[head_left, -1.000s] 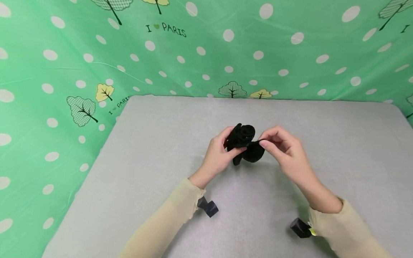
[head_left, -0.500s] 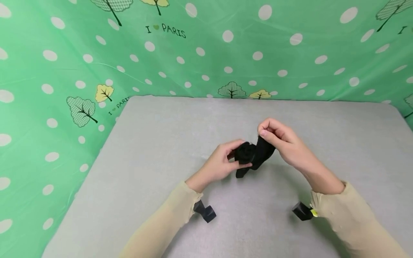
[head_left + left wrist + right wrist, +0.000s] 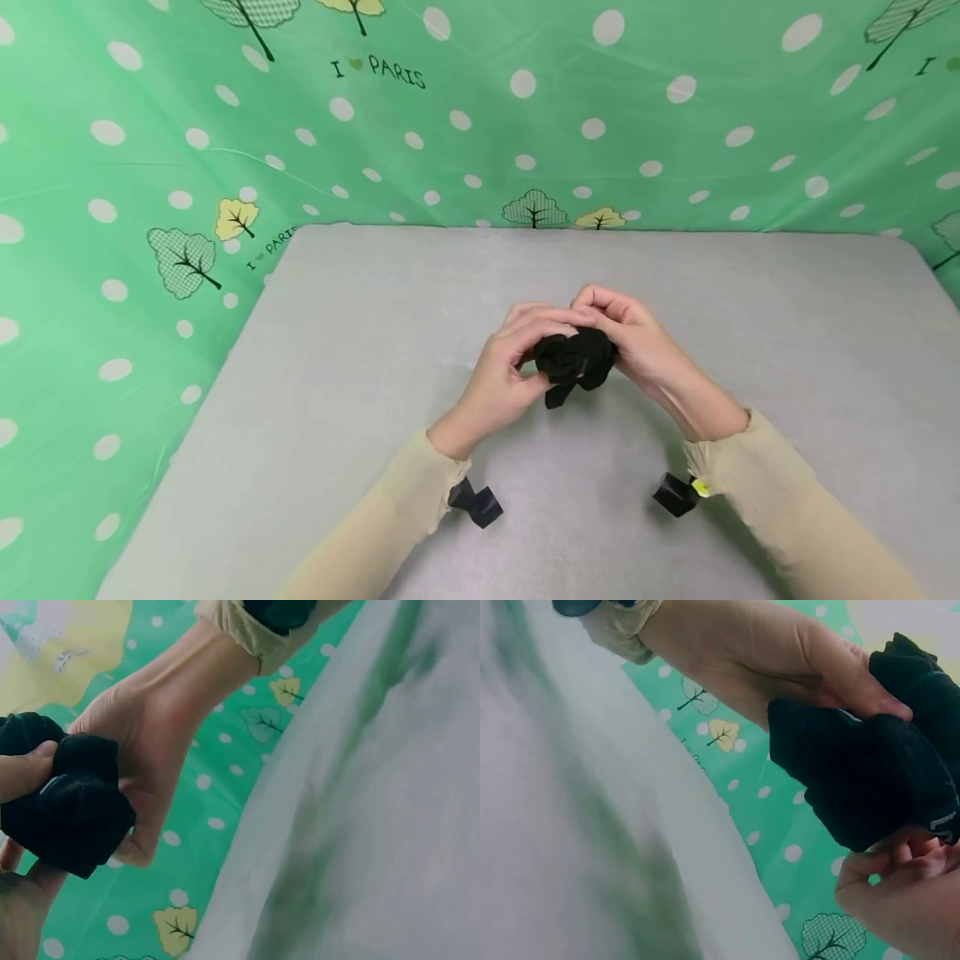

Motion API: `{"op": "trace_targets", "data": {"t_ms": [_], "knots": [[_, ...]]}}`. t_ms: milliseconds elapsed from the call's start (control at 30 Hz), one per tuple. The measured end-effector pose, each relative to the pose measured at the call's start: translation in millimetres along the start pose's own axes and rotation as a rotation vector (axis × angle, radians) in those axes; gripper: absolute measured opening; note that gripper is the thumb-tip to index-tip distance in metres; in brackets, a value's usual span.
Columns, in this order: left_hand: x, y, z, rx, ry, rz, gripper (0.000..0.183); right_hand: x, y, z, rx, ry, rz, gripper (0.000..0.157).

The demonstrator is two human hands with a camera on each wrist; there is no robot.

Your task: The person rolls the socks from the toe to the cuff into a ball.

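A compact bundle of rolled black socks [image 3: 577,358] is held between both hands above the grey table, with a loose end hanging below it. My left hand [image 3: 510,358] grips the bundle from the left, fingers over the top and thumb below. From the right, my right hand [image 3: 641,346] holds the other side with curled fingers, its fingertips meeting those of the left. In the right wrist view the left thumb presses on the socks [image 3: 862,780], and pale lettering shows near the right fingers. The left wrist view shows the folded cloth [image 3: 75,802] between both hands.
The grey table [image 3: 337,375] extends around the hands. Behind it and along its left side hangs a green cloth [image 3: 420,142] with white dots and printed trees. Black wrist-worn devices [image 3: 486,507] stick out below both beige sleeves.
The right hand first lifted and stretched a flap of the socks up to the right. It has now come back left against the bundle, which looks more compact, and the left fingers reach over the top.
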State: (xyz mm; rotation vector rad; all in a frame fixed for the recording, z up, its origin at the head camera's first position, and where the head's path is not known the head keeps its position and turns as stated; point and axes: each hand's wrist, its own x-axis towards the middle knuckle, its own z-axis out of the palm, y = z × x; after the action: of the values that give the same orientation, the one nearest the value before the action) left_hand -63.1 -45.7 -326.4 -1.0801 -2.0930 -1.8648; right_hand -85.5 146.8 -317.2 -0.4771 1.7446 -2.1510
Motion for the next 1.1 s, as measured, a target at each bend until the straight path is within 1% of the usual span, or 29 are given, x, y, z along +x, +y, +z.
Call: {"op": "trace_targets", "data": {"t_ms": [33, 67, 133, 167, 200, 233, 267, 300, 333, 400, 467, 500, 533, 567, 600, 667, 733, 800, 867, 933, 967, 1033, 1100], "knots": [[0.6, -0.1, -0.1, 0.001, 0.008, -0.011, 0.026, 0.2, -0.5, 0.4, -0.002, 0.015, 0.020, 0.020], [1.3, -0.2, 0.2, -0.001, 0.018, -0.038, 0.027, 0.1, -1.5, 0.8, -0.005, 0.045, 0.038, 0.020], [2.9, -1.6, 0.2, -0.038, 0.040, -0.110, 0.030, -1.6, -3.3, 2.1, -0.053, 0.126, 0.029, 0.018], [3.4, -2.6, -0.3, -0.064, 0.056, -0.152, 0.032, -3.2, -3.7, 3.0, -0.092, 0.171, -0.005, 0.016], [4.2, -3.4, -1.0, -0.087, 0.074, -0.190, 0.034, -5.2, -3.8, 3.5, -0.122, 0.216, -0.064, 0.015], [5.2, -4.2, -2.0, -0.114, 0.092, -0.228, 0.036, -7.6, -3.5, 3.3, -0.169, 0.246, -0.145, 0.014], [5.9, -5.2, -3.0, -0.144, 0.111, -0.263, 0.037, -10.0, -3.1, 2.6, -0.244, 0.262, -0.237, 0.012], [6.6, -6.3, -4.5, -0.165, 0.129, -0.286, 0.038, -12.5, -2.1, 1.4, -0.354, 0.261, -0.335, 0.008], [7.1, -6.9, -6.2, -0.179, 0.146, -0.306, 0.039, -14.5, -1.0, -0.1, -0.477, 0.246, -0.426, 0.007], [8.1, -8.6, -8.8, -0.190, 0.179, -0.341, 0.038, -16.1, 1.6, -2.7, -0.698, 0.192, -0.581, 0.019], [9.4, -9.8, -10.4, -0.188, 0.196, -0.368, 0.036, -15.7, 3.7, -4.3, -0.926, 0.135, -0.687, 0.033], [10.1, -10.1, -11.0, -0.175, 0.208, -0.377, 0.035, -15.2, 5.0, -4.3, -1.013, 0.113, -0.719, 0.039], [10.9, -10.4, -11.6, -0.180, 0.226, -0.393, 0.035, -14.5, 6.2, -3.8, -1.067, 0.092, -0.744, 0.040], [11.8, -10.2, -12.2, -0.196, 0.253, -0.409, 0.034, -13.5, 7.8, -3.6, -1.092, 0.079, -0.771, 0.039], [12.9, -9.4, -12.9, -0.234, 0.281, -0.432, 0.034, -12.9, 9.1, -3.5, -1.106, 0.074, -0.794, 0.038], [15.5, -6.4, -14.3, -0.341, 0.345, -0.483, 0.033, -12.5, 12.0, -3.7, -1.100, 0.084, -0.833, 0.036], [18.6, -2.3, -16.5, -0.491, 0.422, -0.526, 0.032, -12.4, 14.7, -4.0, -1.037, 0.120, -0.859, 0.035], [21.1, 2.8, -18.8, -0.620, 0.470, -0.559, 0.032, -12.7, 17.0, -3.6, -0.961, 0.168, -0.887, 0.035], [24.3, 6.6, -21.0, -0.699, 0.516, -0.558, 0.035, -12.6, 18.6, -1.4, -0.897, 0.213, -0.909, 0.035], [26.4, 9.1, -21.7, -0.713, 0.534, -0.550, 0.033, -11.7, 20.1, 2.9, -0.875, 0.245, -0.948, 0.035], [27.1, 9.6, -21.5, -0.707, 0.537, -0.546, 0.033, -10.9, 20.9, 5.6, -0.892, 0.249, -0.970, 0.034], [28.1, 9.0, -19.9, -0.677, 0.541, -0.532, 0.032, -9.0, 22.4, 11.7, -0.947, 0.239, -1.005, 0.032], [27.5, 7.2, -16.6, -0.628, 0.524, -0.533, 0.031, -7.6, 23.8, 17.8, -1.021, 0.219, -1.019, 0.031]]}}
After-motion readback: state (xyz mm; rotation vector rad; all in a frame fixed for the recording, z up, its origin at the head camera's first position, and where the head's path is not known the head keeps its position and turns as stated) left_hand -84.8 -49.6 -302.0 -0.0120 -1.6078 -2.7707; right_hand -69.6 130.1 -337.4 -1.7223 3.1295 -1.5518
